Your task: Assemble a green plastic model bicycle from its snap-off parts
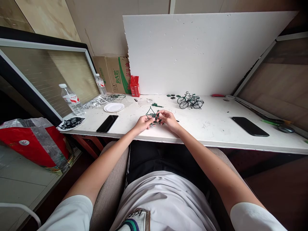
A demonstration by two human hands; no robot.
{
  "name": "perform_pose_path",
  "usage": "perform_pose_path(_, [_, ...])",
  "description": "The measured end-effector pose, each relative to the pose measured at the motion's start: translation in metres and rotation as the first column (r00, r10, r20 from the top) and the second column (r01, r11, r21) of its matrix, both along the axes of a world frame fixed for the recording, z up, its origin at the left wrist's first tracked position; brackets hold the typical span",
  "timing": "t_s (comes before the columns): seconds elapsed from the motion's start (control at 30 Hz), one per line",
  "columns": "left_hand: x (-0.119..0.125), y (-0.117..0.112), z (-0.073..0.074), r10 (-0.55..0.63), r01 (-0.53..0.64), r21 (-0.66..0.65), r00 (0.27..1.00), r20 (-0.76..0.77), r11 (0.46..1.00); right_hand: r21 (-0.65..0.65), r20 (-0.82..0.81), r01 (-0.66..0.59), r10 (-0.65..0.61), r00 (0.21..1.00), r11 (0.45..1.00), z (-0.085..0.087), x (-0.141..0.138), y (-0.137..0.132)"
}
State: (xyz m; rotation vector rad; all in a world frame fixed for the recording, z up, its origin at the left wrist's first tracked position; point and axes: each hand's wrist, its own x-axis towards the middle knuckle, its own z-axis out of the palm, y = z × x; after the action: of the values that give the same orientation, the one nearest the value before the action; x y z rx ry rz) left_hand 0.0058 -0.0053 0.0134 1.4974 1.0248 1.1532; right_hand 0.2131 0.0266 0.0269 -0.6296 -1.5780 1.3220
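Pinching the green bicycle frame from opposite ends, left hand and right hand evidently steadied it, just nearside of the finished model bicycles.

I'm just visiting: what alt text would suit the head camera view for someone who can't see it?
A seated person's left hand and right hand hold a small green bicycle frame at a white table, seen from above. Two model bicycles stand behind it; a black phone lies to the left and a second phone to the right.
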Motion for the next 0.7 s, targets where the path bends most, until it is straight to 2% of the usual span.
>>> perform_pose_path(0.7, [-0.0003, 0.001, -0.0014, 0.0, 0.0, -0.001, 1.0, 0.0, 1.0, -0.023, -0.01, -0.01, 0.01, 1.0, 1.0, 0.0032, -0.001, -0.0035])
